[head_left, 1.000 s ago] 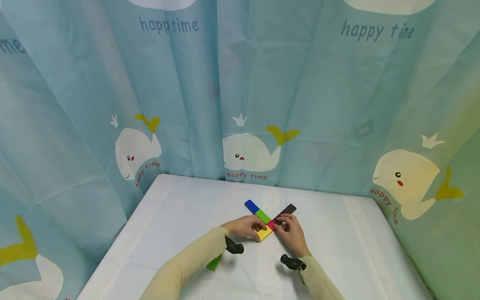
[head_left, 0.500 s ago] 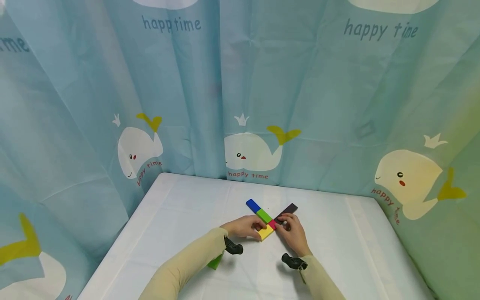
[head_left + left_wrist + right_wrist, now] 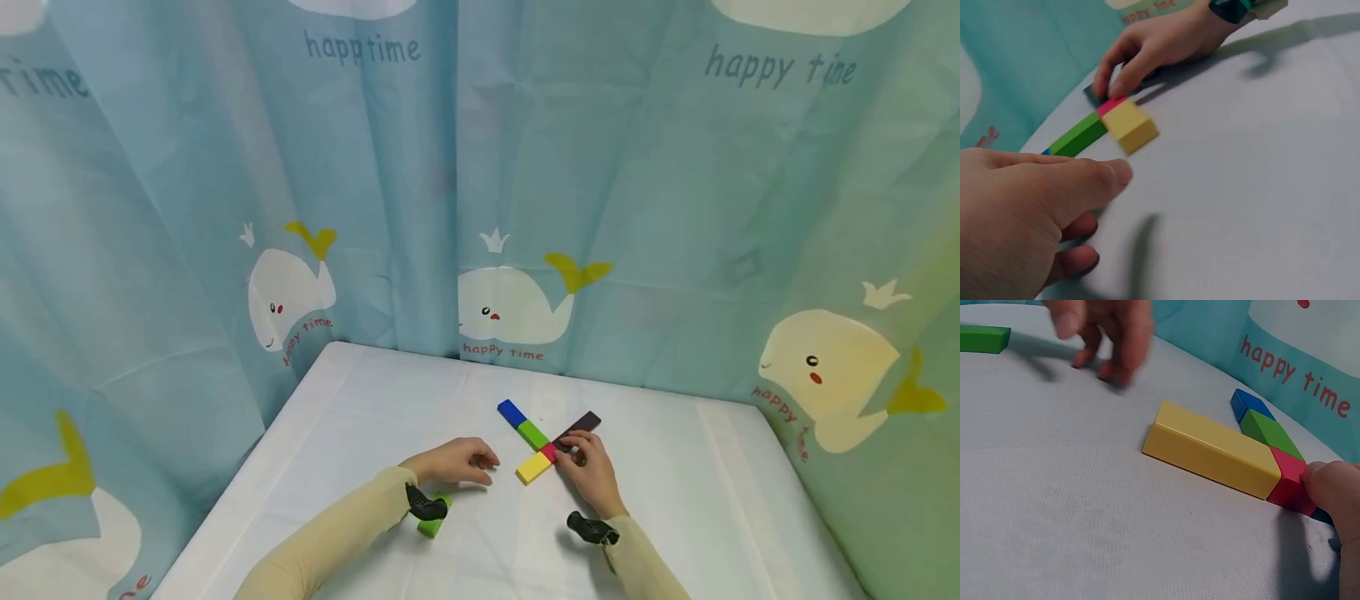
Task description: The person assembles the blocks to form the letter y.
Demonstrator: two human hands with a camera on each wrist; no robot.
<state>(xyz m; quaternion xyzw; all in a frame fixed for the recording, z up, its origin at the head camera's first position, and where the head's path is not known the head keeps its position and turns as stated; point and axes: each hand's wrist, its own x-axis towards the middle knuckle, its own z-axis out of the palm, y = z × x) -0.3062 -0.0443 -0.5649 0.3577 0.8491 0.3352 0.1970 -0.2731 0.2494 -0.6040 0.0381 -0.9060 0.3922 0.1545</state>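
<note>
Wooden blocks lie joined in a cross-like shape on the white table. A yellow block point(image 3: 533, 468) meets a small red block point(image 3: 549, 452). From there a green block point(image 3: 533, 434) and a blue block point(image 3: 512, 413) run up to the left, and a dark block point(image 3: 583, 423) runs up to the right. My right hand point(image 3: 588, 475) pinches at the red block, its thumb point(image 3: 1329, 481) against the red side and a fingertip by the dark block. Left of the yellow block, my left hand point(image 3: 453, 462) hovers with fingers relaxed, holding nothing.
A loose green block point(image 3: 431, 527) lies on the table point(image 3: 390, 417) beneath my left wrist. Behind the table hangs a blue curtain point(image 3: 405, 283) printed with whales. Each wrist wears a black strap-on device, such as the left one point(image 3: 426, 504).
My left hand has let go of the yellow block and moved left, uncovering it and more of the loose green block. My right hand has stayed at the red block.
</note>
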